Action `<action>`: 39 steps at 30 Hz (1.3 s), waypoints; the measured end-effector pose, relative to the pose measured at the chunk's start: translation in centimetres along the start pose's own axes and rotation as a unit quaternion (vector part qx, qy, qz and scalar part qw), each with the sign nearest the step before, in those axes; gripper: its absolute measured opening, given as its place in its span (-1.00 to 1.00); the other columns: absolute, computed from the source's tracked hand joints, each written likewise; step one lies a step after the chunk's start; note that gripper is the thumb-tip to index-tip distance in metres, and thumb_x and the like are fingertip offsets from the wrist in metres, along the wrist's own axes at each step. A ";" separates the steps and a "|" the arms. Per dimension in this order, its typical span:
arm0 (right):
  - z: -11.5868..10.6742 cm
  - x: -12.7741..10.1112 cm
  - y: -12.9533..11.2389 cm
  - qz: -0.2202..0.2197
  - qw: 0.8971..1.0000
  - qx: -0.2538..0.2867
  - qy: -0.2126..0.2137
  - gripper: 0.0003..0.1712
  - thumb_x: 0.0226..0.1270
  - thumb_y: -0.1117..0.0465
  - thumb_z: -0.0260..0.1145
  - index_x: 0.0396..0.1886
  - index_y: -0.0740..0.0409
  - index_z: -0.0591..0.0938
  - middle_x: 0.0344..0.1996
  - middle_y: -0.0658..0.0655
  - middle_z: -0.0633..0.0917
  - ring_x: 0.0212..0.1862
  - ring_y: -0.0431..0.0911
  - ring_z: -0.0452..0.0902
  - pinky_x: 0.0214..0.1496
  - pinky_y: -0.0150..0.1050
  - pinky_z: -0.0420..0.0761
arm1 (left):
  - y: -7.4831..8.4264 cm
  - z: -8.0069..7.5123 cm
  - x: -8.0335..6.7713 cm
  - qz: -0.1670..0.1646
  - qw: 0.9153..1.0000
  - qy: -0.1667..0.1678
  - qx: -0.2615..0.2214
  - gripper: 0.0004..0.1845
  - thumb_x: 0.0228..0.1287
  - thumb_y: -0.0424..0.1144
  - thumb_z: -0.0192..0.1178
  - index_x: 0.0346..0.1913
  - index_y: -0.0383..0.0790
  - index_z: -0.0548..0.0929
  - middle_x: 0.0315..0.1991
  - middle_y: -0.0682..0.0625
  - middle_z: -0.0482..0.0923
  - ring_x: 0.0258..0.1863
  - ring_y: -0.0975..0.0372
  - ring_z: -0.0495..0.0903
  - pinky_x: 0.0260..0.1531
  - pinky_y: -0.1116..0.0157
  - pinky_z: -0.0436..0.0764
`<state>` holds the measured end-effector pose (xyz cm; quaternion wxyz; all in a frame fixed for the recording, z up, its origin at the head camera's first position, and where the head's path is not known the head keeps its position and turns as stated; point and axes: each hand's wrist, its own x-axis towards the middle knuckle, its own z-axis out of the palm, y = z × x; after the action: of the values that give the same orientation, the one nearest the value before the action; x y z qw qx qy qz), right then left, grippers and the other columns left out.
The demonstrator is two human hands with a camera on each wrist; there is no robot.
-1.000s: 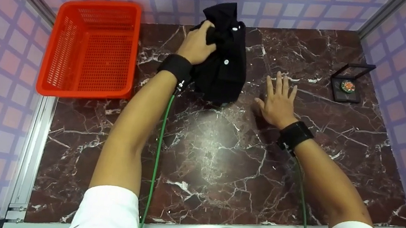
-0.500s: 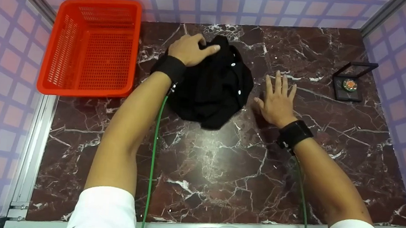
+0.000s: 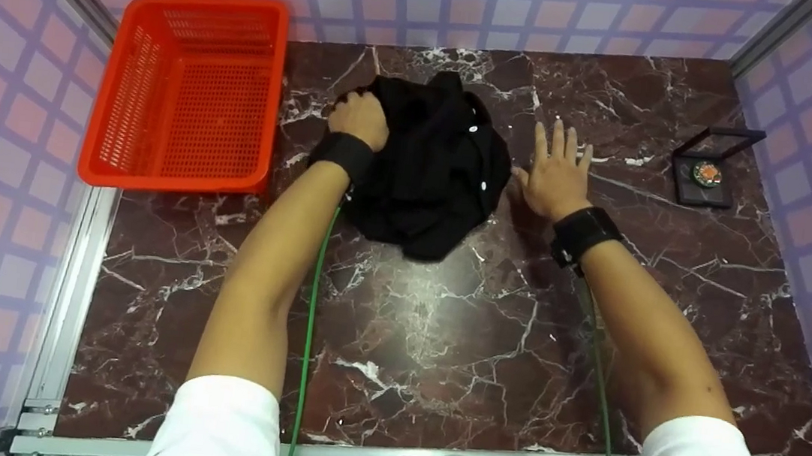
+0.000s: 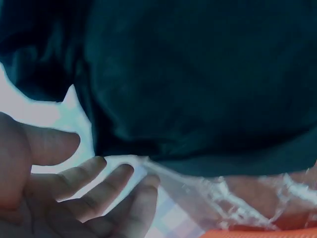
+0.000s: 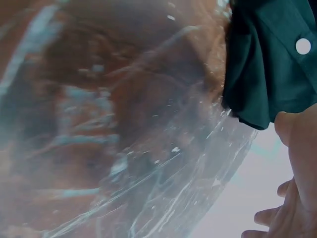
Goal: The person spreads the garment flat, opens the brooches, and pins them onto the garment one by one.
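Observation:
A black garment with white buttons, like a shirt (image 3: 427, 170), lies bunched on the marble-patterned table. My left hand (image 3: 361, 119) is at its upper left edge, knuckles up. In the left wrist view the thumb and loosely bent fingers (image 4: 89, 191) stand apart just beside the dark cloth (image 4: 198, 84), with nothing between them. To the right of the shirt, my right hand (image 3: 557, 172) is spread palm down, its fingers straight. Its thumb points at the shirt's right edge; the right wrist view shows the thumb right by the cloth (image 5: 267, 64) with a white button.
A red plastic basket (image 3: 272, 101) stands at the back left of the table (image 3: 429, 366). At the right sits a small dark case (image 3: 703, 197), lid raised, holding a round green and orange piece (image 3: 706, 173). Patterned walls enclose the sides and back. Green cables (image 3: 309, 339) run from both wristbands.
The shirt was lifted by the left hand, then came down flatter and nearer. The left hand has since let go and shifted to its left edge. The right hand has barely moved.

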<state>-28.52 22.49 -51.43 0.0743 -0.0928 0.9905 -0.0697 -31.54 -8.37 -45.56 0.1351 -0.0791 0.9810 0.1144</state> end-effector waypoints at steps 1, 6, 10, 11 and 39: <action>-0.1 0.5 -0.2 0.004 1.000 0.005 -0.006 -0.03 0.53 -0.19 0.05 0.64 0.19 -0.16 0.58 0.42 -0.14 0.57 0.33 -0.27 0.47 0.37 -0.23 | 0.1 0.5 -0.1 0.004 1.000 -0.001 0.005 -0.46 0.52 -0.15 -0.13 0.43 -0.35 0.34 0.32 -0.29 0.37 0.27 -0.15 0.42 0.24 -0.04 0.43; 0.3 2.4 -1.7 0.012 0.999 0.028 -0.027 -0.04 0.54 -0.16 0.06 0.63 0.20 -0.14 0.57 0.39 -0.05 0.58 0.27 -0.19 0.49 0.31 -0.09 | 0.9 3.0 -0.1 0.032 0.999 -0.014 0.022 -0.40 0.58 0.03 -0.12 0.49 -0.28 0.26 0.37 -0.32 0.28 0.30 -0.19 0.34 0.30 -0.06 0.33; 1.1 3.3 -3.1 -0.009 0.998 0.043 -0.037 -0.10 0.55 -0.04 0.09 0.63 0.19 -0.10 0.57 0.37 0.04 0.58 0.23 -0.12 0.50 0.25 0.00 | 0.8 4.6 0.3 0.048 0.998 -0.025 0.023 -0.35 0.59 0.05 -0.10 0.55 -0.22 0.16 0.44 -0.33 0.18 0.34 -0.23 0.29 0.31 -0.08 0.31; 1.4 3.4 -3.3 -0.017 0.998 0.047 -0.036 -0.13 0.53 0.01 0.10 0.63 0.19 -0.06 0.56 0.37 0.07 0.57 0.24 -0.08 0.49 0.24 0.04 | 0.7 4.9 0.4 0.053 0.998 -0.028 0.020 -0.35 0.58 0.02 -0.09 0.56 -0.20 0.14 0.46 -0.34 0.16 0.36 -0.24 0.27 0.32 -0.09 0.30; 1.7 1.0 -0.7 -0.022 0.997 0.066 0.016 -0.47 0.30 0.42 0.19 0.29 0.19 0.55 0.00 0.40 0.54 -0.05 0.39 0.59 -0.05 0.26 0.58 | -1.2 8.0 1.2 0.093 0.994 -0.042 0.030 -0.27 0.52 0.08 0.01 0.62 -0.02 0.07 0.61 -0.23 -0.15 0.55 -0.23 -0.11 0.39 -0.24 0.11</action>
<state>-29.05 21.41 -53.16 0.0629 -0.1082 0.9825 -0.1376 -30.46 -7.72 -53.67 0.1672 0.0217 0.9805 0.1005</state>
